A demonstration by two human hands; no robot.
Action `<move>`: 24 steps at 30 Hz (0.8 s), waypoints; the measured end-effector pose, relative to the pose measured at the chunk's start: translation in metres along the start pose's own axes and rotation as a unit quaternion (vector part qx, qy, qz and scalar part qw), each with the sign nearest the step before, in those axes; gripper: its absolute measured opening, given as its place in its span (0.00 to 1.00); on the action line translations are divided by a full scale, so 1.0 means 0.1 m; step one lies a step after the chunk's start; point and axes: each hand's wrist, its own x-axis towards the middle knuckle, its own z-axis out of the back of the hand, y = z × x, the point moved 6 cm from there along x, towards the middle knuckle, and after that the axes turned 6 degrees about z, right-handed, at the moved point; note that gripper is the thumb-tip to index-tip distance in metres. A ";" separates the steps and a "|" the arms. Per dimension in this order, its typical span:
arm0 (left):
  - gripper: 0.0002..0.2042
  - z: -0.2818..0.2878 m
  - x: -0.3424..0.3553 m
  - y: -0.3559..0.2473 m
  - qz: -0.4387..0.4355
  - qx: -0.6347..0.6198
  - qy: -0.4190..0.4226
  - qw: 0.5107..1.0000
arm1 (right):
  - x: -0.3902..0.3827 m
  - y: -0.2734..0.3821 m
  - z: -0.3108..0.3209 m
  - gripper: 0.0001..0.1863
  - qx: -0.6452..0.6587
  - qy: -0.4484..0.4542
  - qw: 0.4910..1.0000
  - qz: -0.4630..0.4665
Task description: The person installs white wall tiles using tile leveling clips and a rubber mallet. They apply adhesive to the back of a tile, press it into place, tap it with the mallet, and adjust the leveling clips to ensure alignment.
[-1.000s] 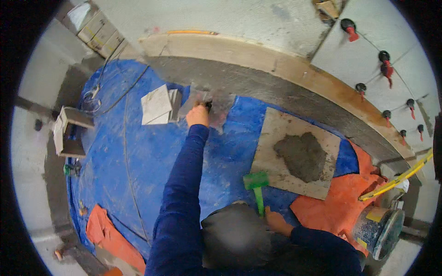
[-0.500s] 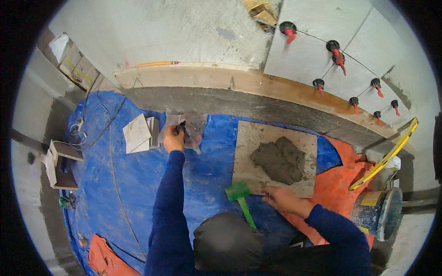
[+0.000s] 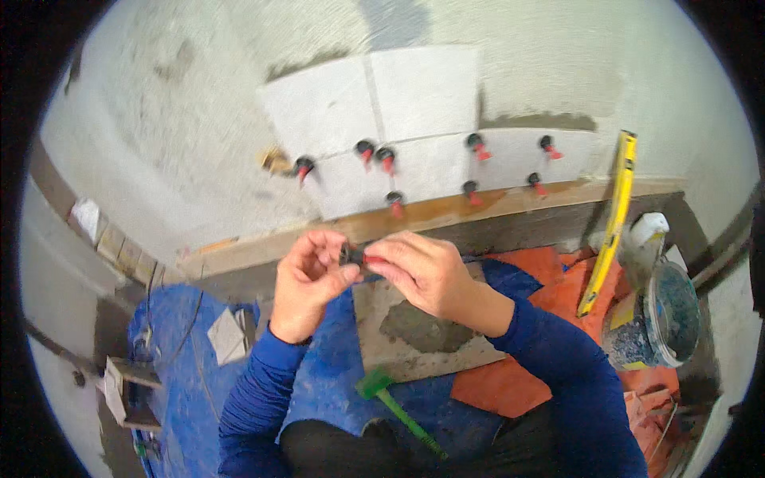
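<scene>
A small black and red piece (image 3: 351,256) is held in front of the body, between the two hands. Its red end is pinched by the thumb and fingers of the right hand (image 3: 422,269), while its black end is met by the left hand (image 3: 307,280), whose thumb and fingers are curled loosely around it; how firmly it is gripped there cannot be told. The forearms are covered by blue sleeves (image 3: 259,398).

Below the hands, a pale slab (image 3: 370,323) is seen lying flat, with a heap of grey mortar (image 3: 426,328) spread upon it; it is partly hidden by the right hand. Just beside its near edge, a green mallet (image 3: 402,414) is laid on a blue sheet (image 3: 187,390). To the left, small pale tiles (image 3: 229,338) are stacked on the same sheet.

To the right, an orange sheet (image 3: 506,388) is spread, and a stained bucket (image 3: 625,331) is placed near a tilted yellow level (image 3: 610,225).

Beyond the hands, pale wall tiles (image 3: 426,95) are fixed above a wooden strip (image 3: 263,252), and similar black and red fittings (image 3: 476,147) are set along their joints and edges.
</scene>
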 end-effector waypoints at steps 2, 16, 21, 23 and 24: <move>0.20 -0.38 0.38 -0.36 -0.030 -0.031 0.040 0.998 | 0.14 -0.03 0.43 0.15 -0.001 -0.060 0.998 -0.025; 0.18 -1.57 0.92 -0.14 -0.057 -0.312 0.084 0.945 | -0.06 -0.54 1.23 0.12 0.314 -0.089 0.862 -0.388; 0.21 -1.56 0.97 -0.06 -0.042 -0.301 0.034 0.952 | 0.10 -0.24 1.32 0.11 -0.104 -0.130 0.984 -0.058; 0.23 -1.59 0.97 -0.08 -0.067 -0.307 0.062 0.947 | 0.08 -0.26 1.32 0.10 -0.104 -0.116 0.982 -0.108; 0.24 -1.62 0.97 -0.10 -0.086 -0.317 0.086 0.941 | 0.05 -0.33 1.34 0.09 0.020 -0.143 0.975 -0.166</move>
